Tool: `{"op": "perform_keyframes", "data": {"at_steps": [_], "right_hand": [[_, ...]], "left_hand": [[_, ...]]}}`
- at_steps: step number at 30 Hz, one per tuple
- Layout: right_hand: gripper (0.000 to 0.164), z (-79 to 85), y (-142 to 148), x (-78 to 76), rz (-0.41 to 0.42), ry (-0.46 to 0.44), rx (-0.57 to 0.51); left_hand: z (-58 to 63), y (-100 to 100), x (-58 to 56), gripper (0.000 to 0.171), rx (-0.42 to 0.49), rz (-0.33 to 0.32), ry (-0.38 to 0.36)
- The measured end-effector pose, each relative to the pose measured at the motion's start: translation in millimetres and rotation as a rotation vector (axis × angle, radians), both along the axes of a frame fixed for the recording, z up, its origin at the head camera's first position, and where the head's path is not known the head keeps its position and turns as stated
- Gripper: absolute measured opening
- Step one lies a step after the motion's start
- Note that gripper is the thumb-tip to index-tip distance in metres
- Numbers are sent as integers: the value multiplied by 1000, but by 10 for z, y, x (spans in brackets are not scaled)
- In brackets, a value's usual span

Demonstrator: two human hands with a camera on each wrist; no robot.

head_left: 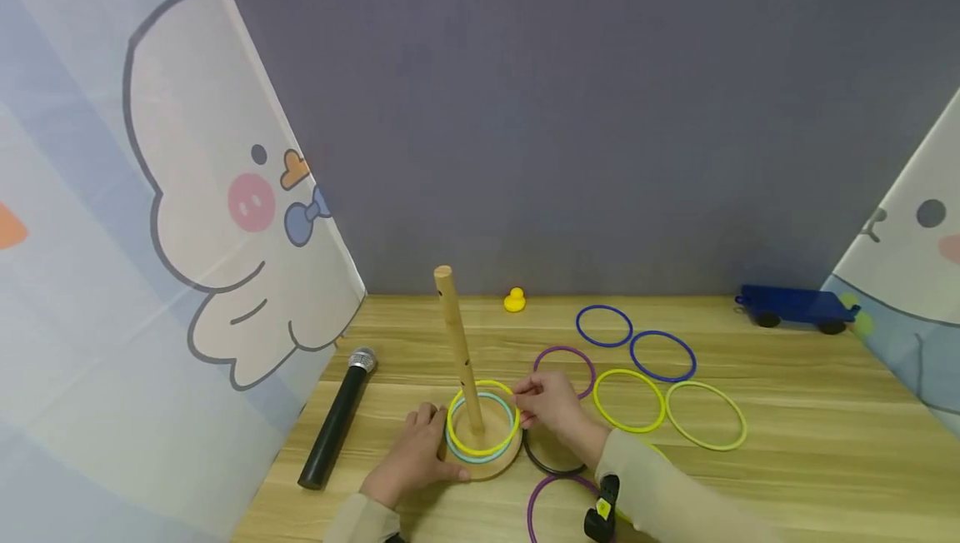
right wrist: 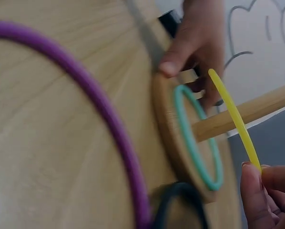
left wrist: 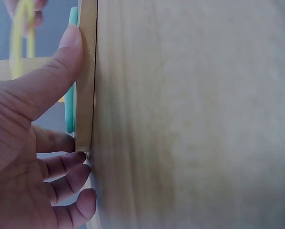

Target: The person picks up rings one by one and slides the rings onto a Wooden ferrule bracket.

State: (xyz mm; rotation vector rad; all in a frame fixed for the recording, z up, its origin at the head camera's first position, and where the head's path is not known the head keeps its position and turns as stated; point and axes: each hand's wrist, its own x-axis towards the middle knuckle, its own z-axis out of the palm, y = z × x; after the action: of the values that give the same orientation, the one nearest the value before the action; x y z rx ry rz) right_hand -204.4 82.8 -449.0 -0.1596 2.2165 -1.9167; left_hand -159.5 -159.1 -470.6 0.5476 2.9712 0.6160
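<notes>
A wooden peg [head_left: 459,343] rises from a round wooden base [head_left: 489,470] on the table. My left hand [head_left: 412,455] grips the base's rim at the left, thumb near the front and fingers round the side. Around the peg's foot lies a teal ring [right wrist: 184,114], flat on the base. My right hand [head_left: 557,408] pinches a yellow ring [right wrist: 235,117] by its right edge between thumb and fingers. That ring encircles the peg and is held above the teal one, apart from it in the right wrist view.
A black ring [head_left: 551,471] and purple rings [head_left: 564,349] lie close to the base. Further right are yellow rings [head_left: 630,429] and blue rings [head_left: 604,307]. A microphone [head_left: 337,422] lies left, a rubber duck [head_left: 515,301] at the back, a blue toy wagon [head_left: 798,306] back right.
</notes>
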Motion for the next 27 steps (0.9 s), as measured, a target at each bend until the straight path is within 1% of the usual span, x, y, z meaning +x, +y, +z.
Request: {"op": "perform_keyframes", "data": {"at_steps": [5, 7, 13, 14, 17, 20, 22, 24, 27], "right_hand": [[10, -191, -36, 5, -31, 3, 38], [9, -248, -40, -2, -33, 23, 60], [6, -340, -25, 6, -29, 69, 140], [5, -338, -17, 13, -31, 76, 152], [4, -307, 30, 38, -40, 137, 201], [2, -235, 116, 63, -65, 214, 265], [5, -168, 190, 95, -76, 265, 327], [11, -104, 283, 147, -61, 318, 408], [19, -40, 440, 267, 13, 390, 532]], "left_hand": [[-4, 31, 2, 111, 7, -6, -10], [1, 44, 4, 111, 10, -7, -19], [19, 73, 13, 110, 9, -3, -70], [21, 76, 14, 110, 7, -2, -71], [30, 80, 12, 109, 2, 0, -69], [40, 72, 5, 108, 1, 1, -63], [48, 60, 0, 108, 3, 2, -65], [57, 48, -3, 108, 2, 3, -65], [79, 38, -2, 107, 0, 5, -61]]}}
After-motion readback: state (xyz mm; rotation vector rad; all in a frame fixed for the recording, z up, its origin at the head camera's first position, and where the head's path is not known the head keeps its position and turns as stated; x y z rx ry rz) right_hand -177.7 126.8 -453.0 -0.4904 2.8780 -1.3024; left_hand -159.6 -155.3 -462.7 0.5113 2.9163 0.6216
